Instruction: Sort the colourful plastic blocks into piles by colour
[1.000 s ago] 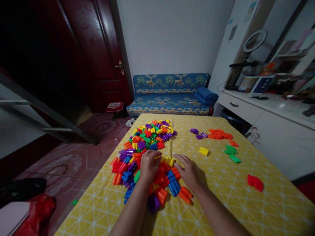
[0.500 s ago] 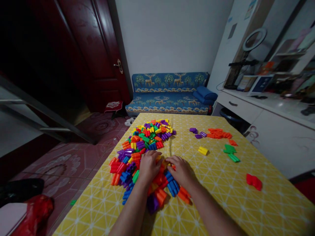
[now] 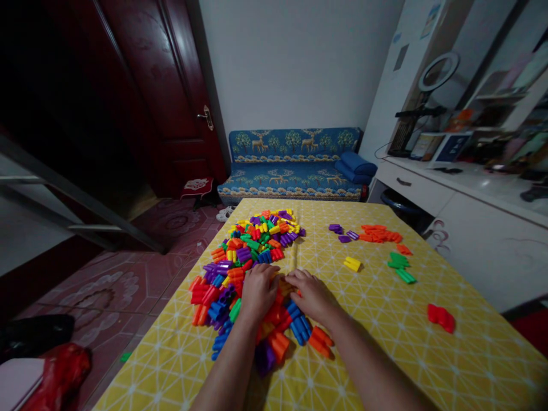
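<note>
A big heap of small plastic blocks (image 3: 250, 254) in red, orange, blue, purple, green and yellow lies on the left half of a table with a yellow patterned cloth (image 3: 385, 354). My left hand (image 3: 257, 288) and my right hand (image 3: 310, 294) both rest on the near part of the heap, fingers curled down among the pieces and meeting at a yellow-orange block between them. What each set of fingertips grips is hidden. Orange and blue blocks (image 3: 306, 334) lie just under my right wrist.
Sorted little groups lie to the right: purple blocks (image 3: 341, 233), orange blocks (image 3: 381, 234), green blocks (image 3: 400, 265), a yellow block (image 3: 353, 264), red blocks (image 3: 440, 317). A blue sofa (image 3: 295, 165) stands behind the table, white cabinets (image 3: 471, 228) on the right, a dark red door (image 3: 171, 97) on the left.
My right hand has moved left from the cloth onto the heap and curled its fingers beside my left hand. The left hand has stayed on the pile.
</note>
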Demonstrator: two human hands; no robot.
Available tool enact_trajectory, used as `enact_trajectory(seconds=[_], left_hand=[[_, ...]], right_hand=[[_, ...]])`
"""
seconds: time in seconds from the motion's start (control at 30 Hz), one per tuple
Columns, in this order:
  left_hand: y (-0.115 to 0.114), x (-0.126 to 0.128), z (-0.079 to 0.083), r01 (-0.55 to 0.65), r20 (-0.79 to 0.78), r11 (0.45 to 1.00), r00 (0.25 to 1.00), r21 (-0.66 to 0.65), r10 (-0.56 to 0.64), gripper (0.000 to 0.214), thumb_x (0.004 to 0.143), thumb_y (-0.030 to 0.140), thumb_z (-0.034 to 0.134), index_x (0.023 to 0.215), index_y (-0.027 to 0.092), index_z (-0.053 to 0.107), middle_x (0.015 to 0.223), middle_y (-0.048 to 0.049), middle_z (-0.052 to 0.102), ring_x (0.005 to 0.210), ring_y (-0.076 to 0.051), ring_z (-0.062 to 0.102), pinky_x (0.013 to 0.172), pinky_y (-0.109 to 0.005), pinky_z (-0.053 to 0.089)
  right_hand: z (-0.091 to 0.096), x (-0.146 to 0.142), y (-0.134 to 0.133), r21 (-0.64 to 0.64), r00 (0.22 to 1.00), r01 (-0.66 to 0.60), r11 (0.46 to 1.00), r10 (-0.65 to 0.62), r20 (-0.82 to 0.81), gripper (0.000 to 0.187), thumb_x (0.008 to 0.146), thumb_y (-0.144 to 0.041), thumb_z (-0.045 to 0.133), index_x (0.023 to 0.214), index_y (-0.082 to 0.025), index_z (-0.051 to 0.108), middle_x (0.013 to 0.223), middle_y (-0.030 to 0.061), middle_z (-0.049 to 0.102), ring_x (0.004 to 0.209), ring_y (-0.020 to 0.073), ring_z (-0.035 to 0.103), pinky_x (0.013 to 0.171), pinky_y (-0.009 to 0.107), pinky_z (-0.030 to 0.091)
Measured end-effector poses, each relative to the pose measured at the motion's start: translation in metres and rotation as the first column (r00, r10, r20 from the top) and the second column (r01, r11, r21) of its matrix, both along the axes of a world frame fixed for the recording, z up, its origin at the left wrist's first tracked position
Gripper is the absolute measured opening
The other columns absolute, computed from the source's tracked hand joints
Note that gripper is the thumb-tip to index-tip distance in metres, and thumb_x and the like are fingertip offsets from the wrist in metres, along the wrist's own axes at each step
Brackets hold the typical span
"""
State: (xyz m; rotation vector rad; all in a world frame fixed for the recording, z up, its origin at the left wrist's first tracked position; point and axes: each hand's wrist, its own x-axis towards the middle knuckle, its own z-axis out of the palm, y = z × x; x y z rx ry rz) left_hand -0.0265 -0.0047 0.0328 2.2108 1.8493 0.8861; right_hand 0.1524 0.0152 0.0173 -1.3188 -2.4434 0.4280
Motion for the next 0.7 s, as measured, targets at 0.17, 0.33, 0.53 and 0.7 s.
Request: enact_trajectory(seconds=[0.17,0.33,0.53,0.7], left_hand=[[0.002,-0.002,-0.004,0.006,0.019,1.000,1.000,0.020,-0.006,0.023,0.090,0.022,0.054,0.107,0.022,0.069,0.108,-0.0058,0.070,0.105,-0.023,0.061,0.089,-0.036,0.045],[0.001,-0.002,-0.004,0.002,0.007,1.000,1.000,0.016,-0.002,0.022,0.090,0.023,0.055,0.106,0.022,0.070,0.106,-0.0061,0.071,0.104,-0.024,0.061,0.088,-0.037,0.044],[0.000,-0.001,-0.001,0.002,0.009,1.000,1.000,0.003,-0.002,0.022,0.090,0.024,0.054,0.105,0.022,0.070,0.106,-0.0059,0.071,0.104,-0.024,0.061,0.088,-0.037,0.044],[0.000,-0.002,0.000,0.002,-0.002,1.000,1.000,-0.013,-0.002,0.023,0.088,0.022,0.055,0.106,0.022,0.070,0.108,-0.0061,0.071,0.104,-0.024,0.061,0.088,-0.038,0.044]], right_hand=[[0.000,0.001,0.001,0.015,0.998,0.058,0.998,-0.059,0.035,0.044,0.083,-0.028,0.059,0.127,-0.031,0.059,0.118,0.0036,0.062,0.105,0.0207,0.058,0.091,0.032,0.043],[-0.007,0.001,-0.002,-0.001,0.986,0.157,0.988,-0.157,-0.061,0.038,0.079,-0.025,0.060,0.117,-0.028,0.063,0.105,0.0022,0.066,0.096,0.0188,0.062,0.085,0.028,0.044],[-0.018,0.002,-0.004,-0.056,0.924,0.230,0.971,-0.236,-0.301,0.020,0.080,-0.025,0.058,0.097,-0.031,0.066,0.093,-0.0028,0.071,0.084,0.0163,0.066,0.069,0.024,0.045],[-0.032,0.036,0.025,-0.050,0.655,0.486,0.873,-0.402,-0.639,0.019,0.080,-0.028,0.052,0.091,-0.021,0.066,0.086,0.0047,0.072,0.076,0.0190,0.066,0.068,0.029,0.051]])
